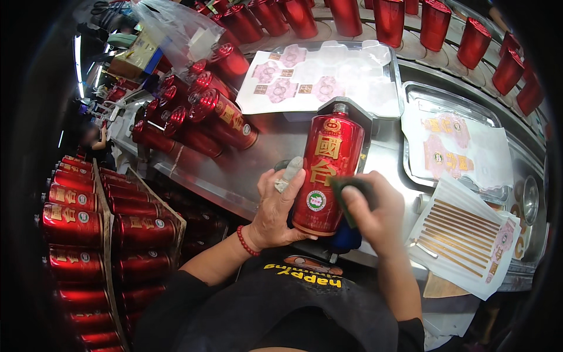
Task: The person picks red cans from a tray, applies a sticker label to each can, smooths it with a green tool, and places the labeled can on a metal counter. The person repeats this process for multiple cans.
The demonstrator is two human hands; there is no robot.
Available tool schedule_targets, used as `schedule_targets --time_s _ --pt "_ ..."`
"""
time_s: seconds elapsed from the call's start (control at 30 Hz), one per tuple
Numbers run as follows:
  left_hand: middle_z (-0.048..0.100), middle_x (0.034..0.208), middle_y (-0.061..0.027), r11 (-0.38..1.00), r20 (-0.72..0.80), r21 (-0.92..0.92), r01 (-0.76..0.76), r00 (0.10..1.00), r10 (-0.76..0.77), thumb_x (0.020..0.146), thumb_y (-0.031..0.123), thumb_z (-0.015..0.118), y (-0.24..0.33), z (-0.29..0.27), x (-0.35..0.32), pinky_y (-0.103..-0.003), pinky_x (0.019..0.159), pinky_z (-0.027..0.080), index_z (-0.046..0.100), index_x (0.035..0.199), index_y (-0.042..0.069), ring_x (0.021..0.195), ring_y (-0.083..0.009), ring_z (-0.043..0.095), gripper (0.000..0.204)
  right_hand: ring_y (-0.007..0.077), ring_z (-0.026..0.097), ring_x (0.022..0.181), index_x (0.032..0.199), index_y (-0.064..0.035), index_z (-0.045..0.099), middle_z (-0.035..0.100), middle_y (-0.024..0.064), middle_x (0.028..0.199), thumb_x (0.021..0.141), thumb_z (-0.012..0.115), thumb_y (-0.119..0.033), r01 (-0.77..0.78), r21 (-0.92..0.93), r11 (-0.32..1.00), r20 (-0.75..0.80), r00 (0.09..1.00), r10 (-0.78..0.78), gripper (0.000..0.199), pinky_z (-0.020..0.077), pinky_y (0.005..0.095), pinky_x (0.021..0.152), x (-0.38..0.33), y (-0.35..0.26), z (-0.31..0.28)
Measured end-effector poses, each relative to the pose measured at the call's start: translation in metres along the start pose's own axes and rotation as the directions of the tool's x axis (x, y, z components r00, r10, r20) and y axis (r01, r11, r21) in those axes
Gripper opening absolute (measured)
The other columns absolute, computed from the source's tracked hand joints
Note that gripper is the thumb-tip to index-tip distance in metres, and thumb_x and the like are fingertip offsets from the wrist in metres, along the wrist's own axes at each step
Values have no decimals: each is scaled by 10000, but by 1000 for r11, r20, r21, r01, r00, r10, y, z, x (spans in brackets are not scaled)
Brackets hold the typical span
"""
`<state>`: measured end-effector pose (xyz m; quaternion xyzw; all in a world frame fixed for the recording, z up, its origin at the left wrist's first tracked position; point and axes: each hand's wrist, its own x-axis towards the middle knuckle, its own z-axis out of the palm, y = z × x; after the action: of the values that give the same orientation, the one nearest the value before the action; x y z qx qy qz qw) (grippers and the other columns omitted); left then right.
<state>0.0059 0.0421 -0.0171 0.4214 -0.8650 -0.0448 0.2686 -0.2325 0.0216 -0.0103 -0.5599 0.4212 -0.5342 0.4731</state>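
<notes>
A glossy red bottle point(329, 170) with gold characters, a round white-and-green emblem and a bare neck stands before me, leaning slightly. My left hand point(274, 205) is wrapped round its left side and lower edge; one finger wears a whitish cover, and a red bead bracelet circles the wrist. In my right hand point(378, 211), blurred by motion, a dark green flat pad point(352, 220) is pressed against the bottle's right side. I cannot tell exactly what kind of pad it is. Behind the bottle is a dark angular holder point(365, 126).
Label sheets lie on a metal tray point(397, 102) beyond the bottle and on a second tray point(406, 141) at right. Nearer is a sheet of gold strips point(463, 234). Red bottles point(226, 120) stand left on the steel table; crated bottles point(73, 220) fill lower left. Red bottles point(390, 23) line a curved conveyor point(413, 53).
</notes>
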Motion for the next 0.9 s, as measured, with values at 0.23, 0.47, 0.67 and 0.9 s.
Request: schedule_targets --time_s 0.23,0.47,0.67,0.9 --pt "445 1509 -267 999 14 -40 21 1000 -20 853 710 630 -7 6 -9 -526 1148 191 317 1554 -40 1342 -389 464 1073 145 643 741 999 10 676 696 80 839 896 728 -130 45 -187 981 -98 993 -64 181 522 288 708 22 -2 -8" --pt "450 1502 -264 998 -1 -61 19 1000 -19 862 713 617 -8 11 -10 -525 1155 185 318 1553 -42 1350 -386 451 1066 222 640 663 930 7 672 663 141 771 858 721 -73 110 -295 949 -138 978 -156 118 508 329 641 34 -10 -10" --pt "463 1489 -255 998 -4 -65 20 1000 -20 862 709 621 -9 12 -12 -530 1156 192 323 1549 -42 1351 -386 449 1062 112 628 748 981 1 682 697 60 828 885 704 -102 25 -234 972 -75 996 -43 143 512 271 699 33 -11 -14" --pt "443 1512 -241 993 -13 -95 63 998 -65 877 701 602 -12 18 -13 -523 1153 203 292 1554 -52 1338 -394 437 1059 262 568 758 1031 -67 710 594 70 805 723 784 -15 569 -495 656 208 811 -547 321 409 387 705 -13 -13 6"
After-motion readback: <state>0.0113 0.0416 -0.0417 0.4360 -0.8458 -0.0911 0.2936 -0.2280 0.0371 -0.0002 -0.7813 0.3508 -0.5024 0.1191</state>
